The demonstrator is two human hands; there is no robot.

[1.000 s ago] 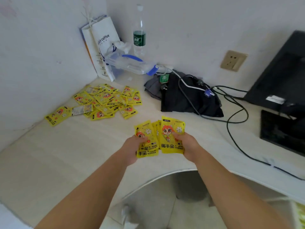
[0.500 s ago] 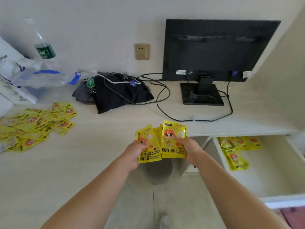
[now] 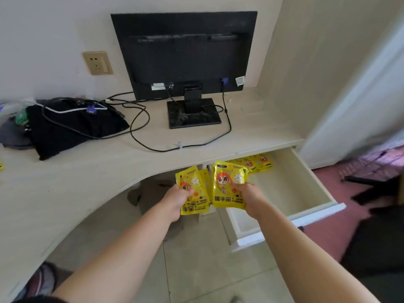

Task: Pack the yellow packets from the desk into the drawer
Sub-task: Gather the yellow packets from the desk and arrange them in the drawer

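- Drawer (image 3: 286,189): open, front half bare; stored packets (image 3: 261,164) at back, uncountable.
- Left hand (image 3: 178,199): fingers (image 3: 188,190) grip fanned packets (image 3: 193,179), two visible.
- Right hand (image 3: 250,195): fingers (image 3: 237,185) grip single packet (image 3: 227,193).

drawer packets (image 3: 260,164) partly hidden under the tabletop (image 3: 109,162) edge and behind the held packets (image 3: 228,186). left hand (image 3: 177,197) and right hand (image 3: 249,195): fingers mostly behind those packets. grey cloth (image 3: 11,136) and a yellow sliver (image 3: 1,165) cut off at left edge. dark shape (image 3: 371,193) far right blurred. monitor sticker (image 3: 239,80) print too small to read.
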